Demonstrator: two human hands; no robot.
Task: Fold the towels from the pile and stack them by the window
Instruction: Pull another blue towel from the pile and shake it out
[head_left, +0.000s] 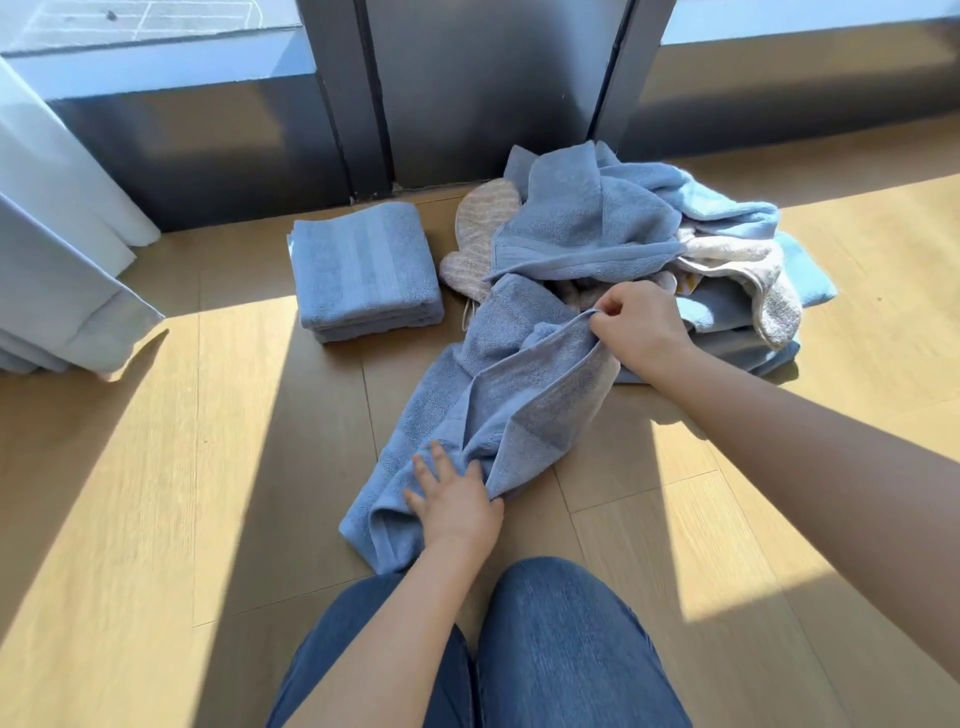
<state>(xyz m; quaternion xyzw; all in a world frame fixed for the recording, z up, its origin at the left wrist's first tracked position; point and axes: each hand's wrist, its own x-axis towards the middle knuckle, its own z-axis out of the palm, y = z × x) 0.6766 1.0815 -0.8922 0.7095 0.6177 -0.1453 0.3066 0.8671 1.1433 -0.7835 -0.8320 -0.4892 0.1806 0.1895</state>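
A crumpled blue towel (483, 410) stretches across the wooden floor from the pile toward my knees. My right hand (641, 330) pinches its far edge and lifts it slightly. My left hand (454, 499) lies on its near end with fingers spread, pressing the cloth down. The unfolded pile (649, 244) of blue and pale towels sits by the window, behind my right hand. A folded stack of blue towels (366, 270) stands to the left of the pile, close to the window frame.
A striped beige mitt (480, 236) lies between the stack and the pile. White curtains (57, 244) hang at the left. The dark window frame (467, 93) runs along the back. My knees in jeans (519, 654) fill the bottom centre.
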